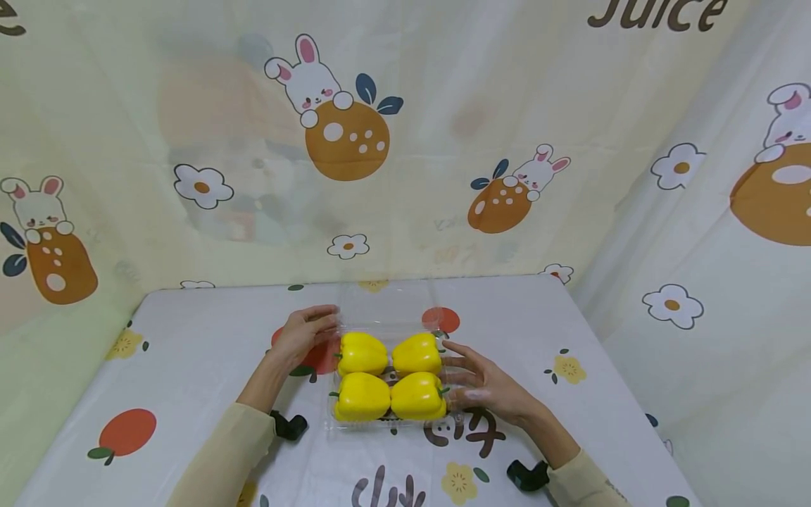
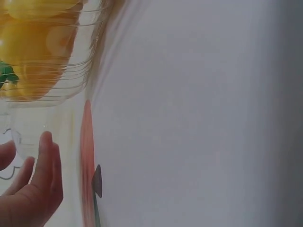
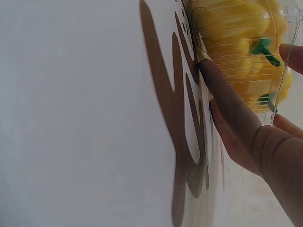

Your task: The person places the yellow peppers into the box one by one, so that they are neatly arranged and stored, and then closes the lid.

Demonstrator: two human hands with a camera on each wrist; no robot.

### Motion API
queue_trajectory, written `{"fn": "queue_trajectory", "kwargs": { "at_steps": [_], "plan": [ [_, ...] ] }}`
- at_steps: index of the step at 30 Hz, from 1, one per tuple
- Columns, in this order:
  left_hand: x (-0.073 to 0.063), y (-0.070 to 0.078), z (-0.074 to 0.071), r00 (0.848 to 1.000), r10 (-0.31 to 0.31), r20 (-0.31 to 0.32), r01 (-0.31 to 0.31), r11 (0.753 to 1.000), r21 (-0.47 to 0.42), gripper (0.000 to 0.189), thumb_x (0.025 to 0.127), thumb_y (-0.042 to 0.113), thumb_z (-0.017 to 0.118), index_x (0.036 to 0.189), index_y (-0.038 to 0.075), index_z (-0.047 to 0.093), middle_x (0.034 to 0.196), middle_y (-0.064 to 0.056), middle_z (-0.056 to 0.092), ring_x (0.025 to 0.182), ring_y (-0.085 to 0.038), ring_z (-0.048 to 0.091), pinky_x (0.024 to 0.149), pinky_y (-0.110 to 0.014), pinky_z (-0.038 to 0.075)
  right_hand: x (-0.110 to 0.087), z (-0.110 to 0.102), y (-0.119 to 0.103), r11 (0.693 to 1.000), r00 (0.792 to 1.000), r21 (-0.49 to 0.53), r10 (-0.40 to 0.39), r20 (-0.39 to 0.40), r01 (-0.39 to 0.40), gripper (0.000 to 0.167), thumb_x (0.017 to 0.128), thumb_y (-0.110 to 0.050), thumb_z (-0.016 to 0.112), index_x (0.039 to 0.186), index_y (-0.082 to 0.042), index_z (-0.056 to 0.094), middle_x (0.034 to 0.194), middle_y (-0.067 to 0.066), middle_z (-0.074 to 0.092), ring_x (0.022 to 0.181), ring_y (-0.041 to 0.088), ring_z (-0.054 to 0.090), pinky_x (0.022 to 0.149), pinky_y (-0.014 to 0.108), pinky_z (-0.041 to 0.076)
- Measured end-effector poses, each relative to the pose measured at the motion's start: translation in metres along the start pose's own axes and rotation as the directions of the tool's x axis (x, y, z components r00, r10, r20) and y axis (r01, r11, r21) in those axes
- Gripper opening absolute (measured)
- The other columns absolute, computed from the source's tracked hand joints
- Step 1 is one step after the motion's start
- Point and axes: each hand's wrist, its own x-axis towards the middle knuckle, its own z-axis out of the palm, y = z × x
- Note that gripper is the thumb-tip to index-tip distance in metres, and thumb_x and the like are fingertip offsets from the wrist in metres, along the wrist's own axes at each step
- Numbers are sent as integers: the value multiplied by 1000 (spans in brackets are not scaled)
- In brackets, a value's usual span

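Observation:
A clear plastic clamshell box point(image 1: 388, 427) stands on the table with several yellow bell peppers point(image 1: 418, 396) in it. Its transparent lid point(image 1: 386, 303) is folded open toward the back. My left hand point(image 1: 308, 334) is at the lid's left edge, fingers extended and thumb apart from them in the left wrist view. Along the box's right side lies my right hand point(image 1: 484, 384), its fingers spread. In the right wrist view, the straight fingers point(image 3: 236, 111) reach low along the ribbed wall, and the thumb point(image 3: 292, 57) is up by the rim.
A white printed cloth point(image 1: 209, 352) with fruit and flower pictures covers the table. A pale curtain point(image 1: 431, 169) with rabbit prints hangs behind and at both sides. Each wrist wears a black camera mount, one at the left wrist point(image 1: 290, 427) and one at the right wrist point(image 1: 527, 476).

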Motion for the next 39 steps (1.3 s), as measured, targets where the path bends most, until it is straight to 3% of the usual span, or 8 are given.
{"fn": "queue_trajectory", "kwargs": {
  "at_steps": [6,14,19,26,29,39],
  "plan": [
    [0,0,0,1000,29,-8,-29,999,25,48,107,12,62,153,1,53,155,-25,54,116,-21,68,102,-28,60,0,1,0,1000,1000,-6,10,-9,-10,95,98,-27,72,171,-17,12,173,25,27,147,51,47,109,54,57],
    [-2,1,-1,999,44,-7,-44,999,26,49,106,11,64,153,3,53,158,-21,54,110,-16,69,97,-24,62,0,0,0,1000,1000,1,6,-4,-6,95,99,-29,72,171,-18,12,173,24,28,147,50,47,109,54,57],
    [-2,2,0,999,49,-15,-48,998,29,50,105,12,65,153,5,53,162,-17,51,112,-16,68,100,-26,60,0,0,0,1000,1000,-3,5,-5,-5,95,99,-29,73,171,-18,12,173,24,28,147,51,47,110,55,56],
    [-4,3,0,997,73,-16,-72,997,40,52,105,12,65,155,6,51,163,-17,47,130,-36,65,113,-40,53,0,0,1,1000,1000,11,10,-6,-10,96,99,-30,73,171,-17,12,172,24,28,146,49,49,110,55,56],
    [-6,4,0,996,91,-19,-90,995,47,52,104,13,66,154,8,52,161,-16,49,131,-37,65,114,-44,52,0,1,2,1000,1000,6,13,-11,-13,96,98,-28,73,171,-18,12,172,24,29,146,49,50,110,55,57],
    [-9,9,2,991,130,-26,-130,992,1,49,105,2,61,152,0,51,162,-18,50,144,-36,55,100,-20,59,0,0,-1,1000,1000,7,-5,-1,5,96,98,-30,72,171,-17,12,172,25,28,147,50,48,109,54,57]
  ]
}}
